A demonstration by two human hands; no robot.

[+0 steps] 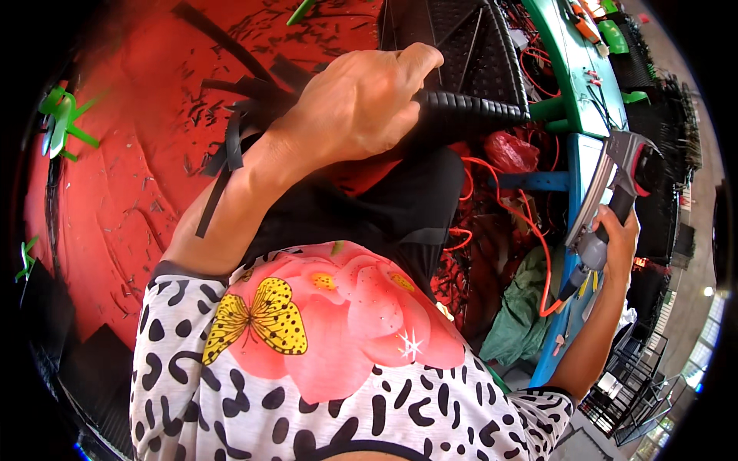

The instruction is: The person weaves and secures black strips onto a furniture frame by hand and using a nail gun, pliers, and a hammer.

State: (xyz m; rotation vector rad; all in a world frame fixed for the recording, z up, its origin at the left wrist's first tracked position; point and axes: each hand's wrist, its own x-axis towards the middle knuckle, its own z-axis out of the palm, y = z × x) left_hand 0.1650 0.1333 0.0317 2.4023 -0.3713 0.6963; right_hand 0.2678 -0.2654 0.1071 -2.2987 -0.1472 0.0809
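My left hand [357, 104] is closed over one end of a black bar [477, 106] wrapped in flat strip, part of a woven black furniture frame [461, 46]. Loose black strips [238, 84] fan out to the left past my wrist, and one hangs over my forearm. The fingers hide exactly what lies inside the grip. Off to the right, over a blue-edged bench, my right hand [619, 238] grips a grey and black staple gun [603, 207] by its handle. An orange air hose [547, 296] runs to the gun's lower end.
Scraps of black strip litter the red floor [138, 223]. Under the green and blue bench [592, 84] lie a red plastic bag [511, 152], a green cloth [523, 307] and loops of hose. A green stand [65, 123] is at the far left.
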